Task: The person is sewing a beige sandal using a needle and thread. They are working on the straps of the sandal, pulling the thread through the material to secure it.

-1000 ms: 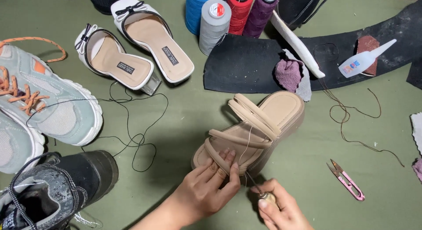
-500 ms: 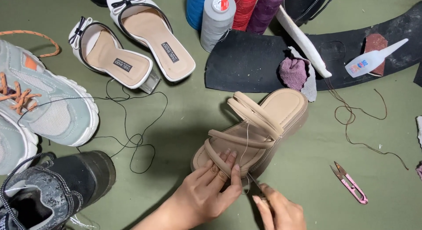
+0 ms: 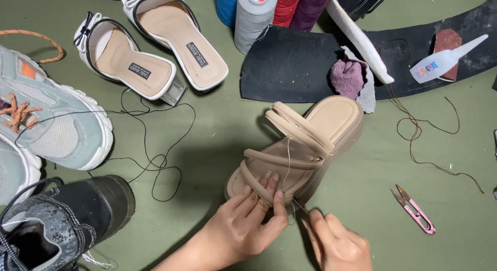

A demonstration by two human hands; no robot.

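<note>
My left hand (image 3: pixel 248 227) is closed over the front of the beige strappy platform sandal (image 3: pixel 297 149), fingertips pressed on the toe strap and thumb underneath, so the shoe lies pinned just beyond my knuckles on the green work surface (image 3: pixel 217 120). My right hand (image 3: pixel 336 242), just right of it, pinches what looks like a thin metal needle or awl (image 3: pixel 299 206) at the sole's edge; the tip is too small to read. A pale thread (image 3: pixel 286 162) runs up across the straps. I judge the sandal light, its thick sole stiff and the narrow straps soft and easily bent, so the sole edge under the toe is the firm place to hold. Right of my right hand lie pink-handled thread snips (image 3: pixel 414 210); loose black thread (image 3: pixel 150 162) curls off to my left.
</note>
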